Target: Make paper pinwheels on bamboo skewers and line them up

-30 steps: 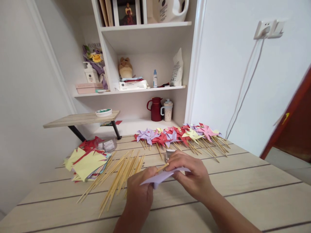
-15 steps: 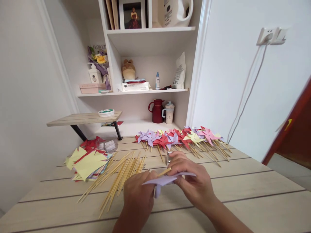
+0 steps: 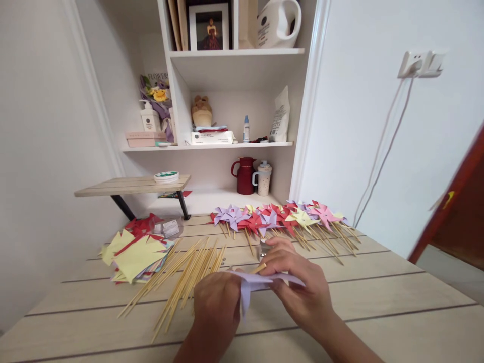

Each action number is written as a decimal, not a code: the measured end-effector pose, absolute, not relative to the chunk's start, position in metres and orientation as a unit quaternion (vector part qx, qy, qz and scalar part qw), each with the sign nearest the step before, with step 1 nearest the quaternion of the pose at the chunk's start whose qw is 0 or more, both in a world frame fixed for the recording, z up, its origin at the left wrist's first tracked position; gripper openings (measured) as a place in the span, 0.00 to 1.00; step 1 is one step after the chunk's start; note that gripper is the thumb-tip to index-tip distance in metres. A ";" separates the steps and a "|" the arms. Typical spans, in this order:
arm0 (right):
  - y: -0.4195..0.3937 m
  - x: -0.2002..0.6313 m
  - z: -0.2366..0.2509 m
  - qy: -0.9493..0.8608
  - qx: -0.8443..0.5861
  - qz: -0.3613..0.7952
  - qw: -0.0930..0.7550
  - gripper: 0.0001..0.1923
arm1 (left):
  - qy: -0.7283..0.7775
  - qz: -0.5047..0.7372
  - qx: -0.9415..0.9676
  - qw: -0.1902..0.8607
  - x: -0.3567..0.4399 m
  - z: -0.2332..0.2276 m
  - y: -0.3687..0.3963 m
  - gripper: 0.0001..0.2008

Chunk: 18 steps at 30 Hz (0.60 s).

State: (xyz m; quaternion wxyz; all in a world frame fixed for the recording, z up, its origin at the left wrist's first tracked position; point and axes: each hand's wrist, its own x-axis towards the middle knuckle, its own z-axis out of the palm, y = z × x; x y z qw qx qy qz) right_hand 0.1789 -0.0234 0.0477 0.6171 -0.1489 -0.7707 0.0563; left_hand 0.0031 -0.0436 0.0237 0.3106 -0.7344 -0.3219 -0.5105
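Closest to me, both hands meet above the wooden tabletop (image 3: 378, 297). The left hand (image 3: 217, 307) is curled shut around the near edge of a lilac paper pinwheel (image 3: 260, 282), with a thin bamboo stick (image 3: 258, 268) poking out past its knuckles. The right hand (image 3: 298, 282) comes in from the other side, its fingers bent and pinched onto the same lilac paper from above. The pinwheel is lifted just off the table between the two hands, its folded points spreading out to either side.

Just behind the right hand sits a small shiny metal object (image 3: 263, 248); I cannot tell what it is. To the left of the hands lies a loose spread of bare bamboo sticks (image 3: 185, 277), fanned across the boards. Further left is a heap of cut paper squares (image 3: 136, 254), yellow on top with red beneath, and a small clear plastic packet (image 3: 170, 228) just beyond it.

Along the far edge of the table runs a row of finished pinwheels (image 3: 283, 218) in red, lilac, yellow and pink, their sticks pointing back toward the hands.

Beyond the table, a white shelf unit (image 3: 234, 143) holds a red jug (image 3: 245, 175) and a speckled mug (image 3: 262, 177) below, and a framed picture (image 3: 209, 26) near the top.
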 end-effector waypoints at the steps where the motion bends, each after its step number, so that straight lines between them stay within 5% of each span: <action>1: -0.025 0.179 0.049 -0.773 -0.140 0.044 0.617 0.08 | -0.324 -0.509 -0.728 0.325 0.002 0.023 -0.044 0.09; 11: -0.028 0.178 0.053 -0.769 -0.097 0.013 0.632 0.07 | -0.354 -0.487 -0.716 0.352 0.000 0.015 -0.045 0.13; 18: -0.028 0.179 0.049 -0.762 -0.098 0.028 0.640 0.25 | -0.363 -0.467 -0.724 0.354 0.000 0.022 -0.049 0.16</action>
